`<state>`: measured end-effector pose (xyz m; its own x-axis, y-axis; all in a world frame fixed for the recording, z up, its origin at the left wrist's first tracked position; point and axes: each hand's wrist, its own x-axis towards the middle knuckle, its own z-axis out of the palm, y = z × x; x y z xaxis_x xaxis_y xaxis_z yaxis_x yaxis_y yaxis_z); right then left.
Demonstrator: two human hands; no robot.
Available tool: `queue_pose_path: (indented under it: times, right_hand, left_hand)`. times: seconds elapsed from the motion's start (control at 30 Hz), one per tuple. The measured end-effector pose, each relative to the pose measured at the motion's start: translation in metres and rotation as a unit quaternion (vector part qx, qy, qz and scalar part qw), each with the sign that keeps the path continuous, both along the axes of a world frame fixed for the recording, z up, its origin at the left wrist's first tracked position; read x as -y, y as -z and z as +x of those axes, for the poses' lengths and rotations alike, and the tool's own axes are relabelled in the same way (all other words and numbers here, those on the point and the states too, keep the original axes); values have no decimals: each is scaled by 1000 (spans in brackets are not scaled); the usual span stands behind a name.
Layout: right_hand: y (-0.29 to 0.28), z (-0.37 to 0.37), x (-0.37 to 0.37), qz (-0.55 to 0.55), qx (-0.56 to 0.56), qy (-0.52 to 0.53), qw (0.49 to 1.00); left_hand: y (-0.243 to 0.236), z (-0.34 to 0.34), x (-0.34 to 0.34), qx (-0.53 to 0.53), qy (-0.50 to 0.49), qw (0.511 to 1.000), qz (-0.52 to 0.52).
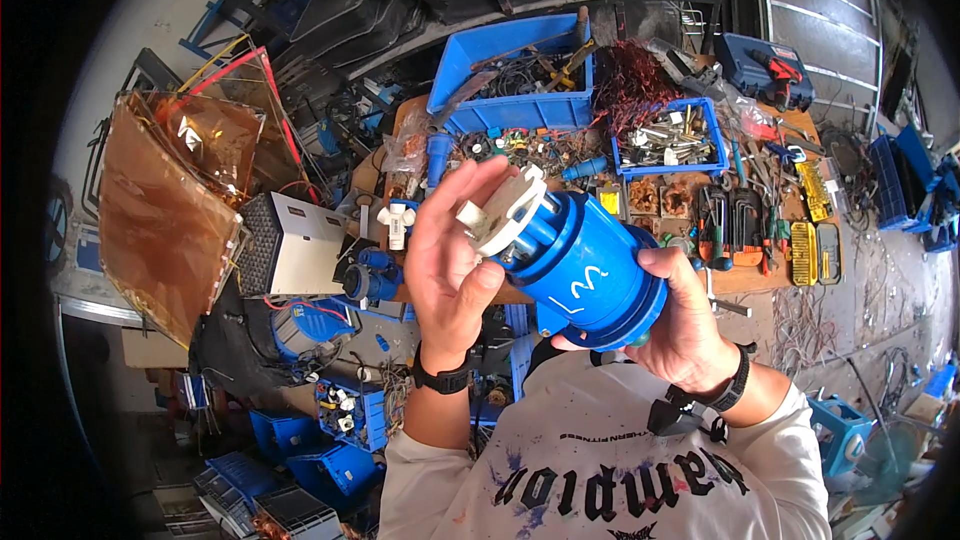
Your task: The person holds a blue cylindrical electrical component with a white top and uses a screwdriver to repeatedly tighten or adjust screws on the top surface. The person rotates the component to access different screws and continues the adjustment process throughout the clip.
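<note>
My right hand (690,325) grips the wide lower end of a blue cylindrical housing (585,265), thumb on its rim and fingers underneath. The housing is held tilted above the bench, its other end toward my left hand. White handwritten marks show on its side. At that end sits a white plastic flange (512,212) with a short stub, and metal posts show between flange and housing. My left hand (450,250) is cupped beside the flange, fingers stretched up and thumb apart below it. Whether its palm touches the stub, I cannot tell.
On the wooden bench lie a blue bin (515,110) of cables and tools, a blue tray (672,135) of metal parts, hand tools (740,220), a yellow bit case (817,253) and a white pipe fitting (397,225). A white box (305,245) stands left; blue crates (340,475) are lower left.
</note>
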<state>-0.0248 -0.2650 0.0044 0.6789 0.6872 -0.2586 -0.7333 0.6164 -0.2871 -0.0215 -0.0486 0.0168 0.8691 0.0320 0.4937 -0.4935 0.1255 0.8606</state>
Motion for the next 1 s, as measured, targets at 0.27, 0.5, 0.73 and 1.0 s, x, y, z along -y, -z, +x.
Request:
queue_pose_path:
  times: [0.27,0.5,0.73,1.0]
  right_hand:
    - [-2,0,-1,19,-14,-17,1000]
    - [-3,-1,-4,20,-35,-19,999]
    - [-5,0,-5,28,-36,-35,998]
    - [-2,3,-7,53,-51,-47,996]
  left_hand:
    - [6,1,4,-114,68,991,-31]
    - [7,2,9,-134,104,979,-117]
    - [8,2,13,-135,88,975,-152]
    - [4,5,22,-174,42,977,-118]
